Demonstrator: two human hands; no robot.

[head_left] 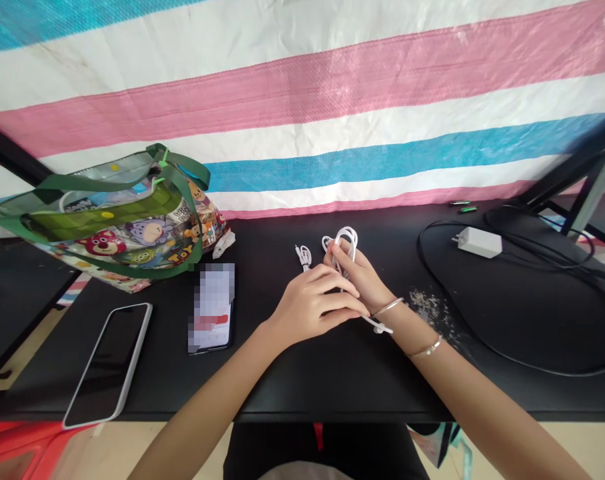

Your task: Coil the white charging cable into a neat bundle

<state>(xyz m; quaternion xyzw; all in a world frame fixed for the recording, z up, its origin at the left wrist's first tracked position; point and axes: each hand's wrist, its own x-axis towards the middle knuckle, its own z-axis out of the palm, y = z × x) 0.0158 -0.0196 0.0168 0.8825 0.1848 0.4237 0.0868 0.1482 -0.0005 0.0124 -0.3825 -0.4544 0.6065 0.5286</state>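
A looped white cable [351, 241] is gripped between the thumb and fingers of my right hand [362, 273], above the black table. Its lower end, with a white tie or plug, sticks out below my right wrist. My left hand [315, 301] lies over the lower part of the same cable, fingers bent and touching it near the right palm; its fingertips are partly hidden. Just behind my left hand, a second small bundled white cable [304, 256] rests on the table.
A green-handled cartoon bag [147, 233] stands at the back left. Two phones, one lit [213, 307] and one dark [110, 363], lie in front of it. On the right are a white adapter [480, 242], a long black cable [487, 343] and scattered crumbs [430, 307].
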